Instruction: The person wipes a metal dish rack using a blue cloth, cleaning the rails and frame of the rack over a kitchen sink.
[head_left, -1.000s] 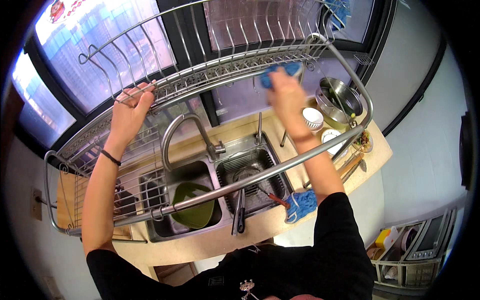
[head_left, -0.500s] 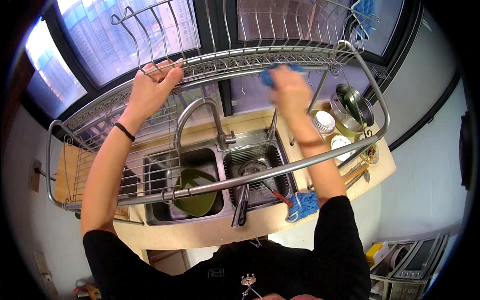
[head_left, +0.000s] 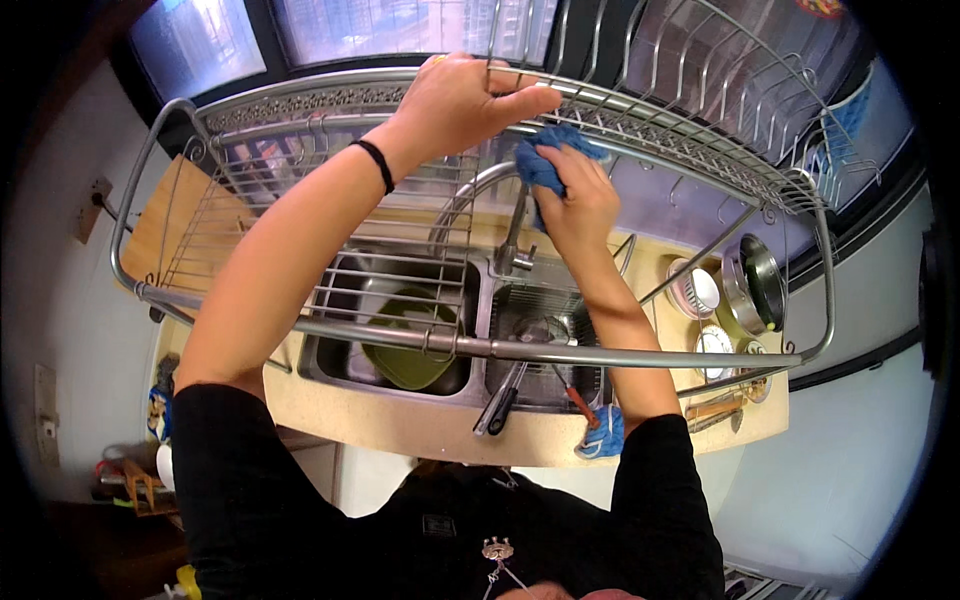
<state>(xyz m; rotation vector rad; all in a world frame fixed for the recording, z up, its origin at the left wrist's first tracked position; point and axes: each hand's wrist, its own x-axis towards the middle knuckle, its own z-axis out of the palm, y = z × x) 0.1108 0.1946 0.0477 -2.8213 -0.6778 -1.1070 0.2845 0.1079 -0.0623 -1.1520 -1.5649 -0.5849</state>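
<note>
A metal dish rack (head_left: 590, 351) spans over the sink. My left hand (head_left: 465, 105) is closed round its upper rail, at the left end of the upright wire plate holder (head_left: 672, 70). Just to the right and slightly lower, my right hand (head_left: 582, 200) grips a crumpled blue cloth (head_left: 540, 170). That cloth presses against the rail's underside close to my left thumb. Some of the cloth hangs below my fingers. Beneath the rack is a double-bowl sink (head_left: 470, 392) with a curved faucet (head_left: 470, 200), partly hidden by the rack's wires.
A green basin (head_left: 410, 350) lies in the left bowl. Dark-handled utensils (head_left: 500, 408) and another blue cloth (head_left: 602, 432) rest at the counter's front edge. Bowls (head_left: 697, 290), a metal pot (head_left: 755, 280) and a knife (head_left: 718, 408) occupy the right side. A wooden board (head_left: 185, 225) leans at left.
My right hand has brought the blue cloth leftward along the rail, close to my left hand. My left hand keeps its hold on the rack. The whole view has shifted.
</note>
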